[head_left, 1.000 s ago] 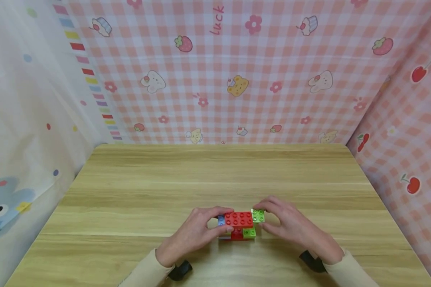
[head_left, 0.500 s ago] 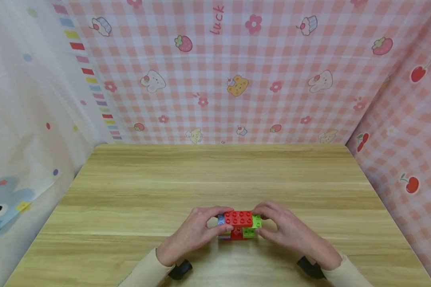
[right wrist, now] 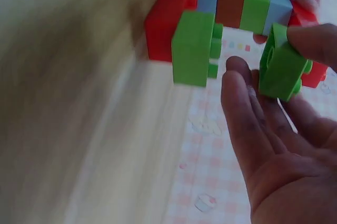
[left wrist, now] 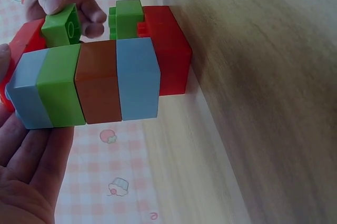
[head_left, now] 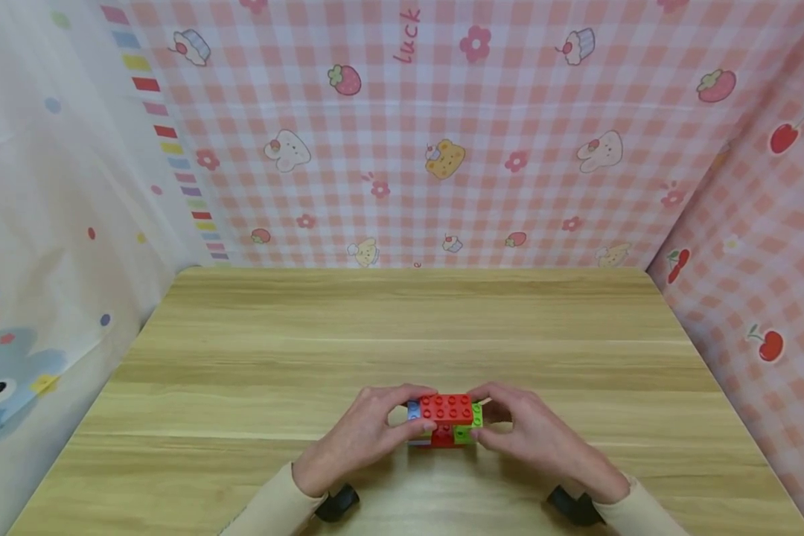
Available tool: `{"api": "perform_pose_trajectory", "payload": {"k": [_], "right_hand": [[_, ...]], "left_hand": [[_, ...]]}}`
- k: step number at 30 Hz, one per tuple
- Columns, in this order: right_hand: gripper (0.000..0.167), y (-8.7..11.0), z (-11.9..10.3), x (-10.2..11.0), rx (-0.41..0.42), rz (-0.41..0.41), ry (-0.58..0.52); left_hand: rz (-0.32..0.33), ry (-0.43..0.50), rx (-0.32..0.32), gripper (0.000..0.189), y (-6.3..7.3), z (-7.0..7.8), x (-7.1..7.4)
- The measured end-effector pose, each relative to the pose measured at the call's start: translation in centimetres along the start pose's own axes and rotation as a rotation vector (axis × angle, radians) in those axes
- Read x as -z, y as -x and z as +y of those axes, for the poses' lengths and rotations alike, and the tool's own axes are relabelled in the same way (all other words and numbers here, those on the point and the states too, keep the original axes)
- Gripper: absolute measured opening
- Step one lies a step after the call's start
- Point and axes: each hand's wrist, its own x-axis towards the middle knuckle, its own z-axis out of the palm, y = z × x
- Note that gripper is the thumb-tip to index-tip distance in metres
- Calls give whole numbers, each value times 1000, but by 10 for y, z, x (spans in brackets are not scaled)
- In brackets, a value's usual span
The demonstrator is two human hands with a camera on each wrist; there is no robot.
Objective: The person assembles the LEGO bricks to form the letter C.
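Note:
A toy building-block structure stands on the table. Its red base brick (left wrist: 171, 50) carries a column of a blue brick (left wrist: 138, 79), a brown brick (left wrist: 98, 83), a green one and another blue one, topped by a long red brick (head_left: 446, 409). My left hand (head_left: 368, 424) grips the column's upper end, thumb in front and fingers behind. Between thumb and fingers, my right hand (head_left: 529, 428) pinches a loose green brick (right wrist: 283, 69), hollow side down, at the red top brick's right end. Below it, with a gap between, a second green brick (right wrist: 192, 48) sits on the base, studs up.
The wooden table (head_left: 402, 313) extends around the structure. A pink checked cloth (head_left: 402, 134) hangs behind it, with further cloths at the left and right sides. Dark wrist straps (head_left: 338, 504) are worn on both wrists.
My right hand has moved left with the green brick, bringing it from beside the red top brick's right end to partly beneath it. The left hand has kept its grip.

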Motion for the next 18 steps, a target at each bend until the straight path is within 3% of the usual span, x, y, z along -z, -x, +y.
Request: {"api": "perform_pose_trajectory", "payload": {"k": [6,9,12,18], "right_hand": [[44,1,0,-4,-175,-17,-276],[47,2,1,-5,-224,-24,-375],[49,2,2,-6,-231,-32,-455],[46,2,3,-5,-197,-44,-513]], "left_hand": [[-3,-7,-15,33,-1,0,0],[-8,-22,-18,33,-1,0,1],[-13,-33,-18,33,-2,0,1],[-36,-34,7,34,-3,1,3]]}}
